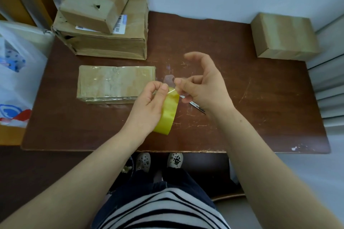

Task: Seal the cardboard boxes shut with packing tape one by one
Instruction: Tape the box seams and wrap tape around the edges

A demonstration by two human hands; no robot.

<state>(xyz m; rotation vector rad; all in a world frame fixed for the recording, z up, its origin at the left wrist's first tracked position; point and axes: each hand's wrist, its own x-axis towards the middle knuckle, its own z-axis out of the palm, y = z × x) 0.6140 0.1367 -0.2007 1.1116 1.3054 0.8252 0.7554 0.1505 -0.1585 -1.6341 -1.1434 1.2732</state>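
near edge, 6 o'clock: striped top, dark trousers, pale clogs point(143, 161) under the lip of the brown table point(260, 117).

mid-table, hands close together, almost touching. left hand point(149, 102) wraps its fingers round a yellow tape roll point(168, 112), held on edge above the wood. right hand point(204, 87) sits at 3 o'clock of the roll and pinches the loose tape end point(169, 79), a short clear tab just lifted off the roll; its forefinger sticks up free. a utility knife point(197, 107) lies on the table partly under the right wrist.

flat box point(115, 83) lies at 9 o'clock of the hands, just beside the left hand. its long axis runs 9 to 3, in line with the pull of the tape. top looks glossy, likely taped over already; cannot tell whether every seam is shut. left hand is the nearer one, so a strip drawn out would probably be anchored from that side.

farther, 11 o'clock: large battered box point(109, 46) with a small labelled box point(93, 3) stacked on it, flaps torn, probably waiting for tape.

far 2 o'clock: plain box point(283, 37) at the table corner, well apart from the hands.

off table, 9 o'clock: white plastic bag point(16, 72).
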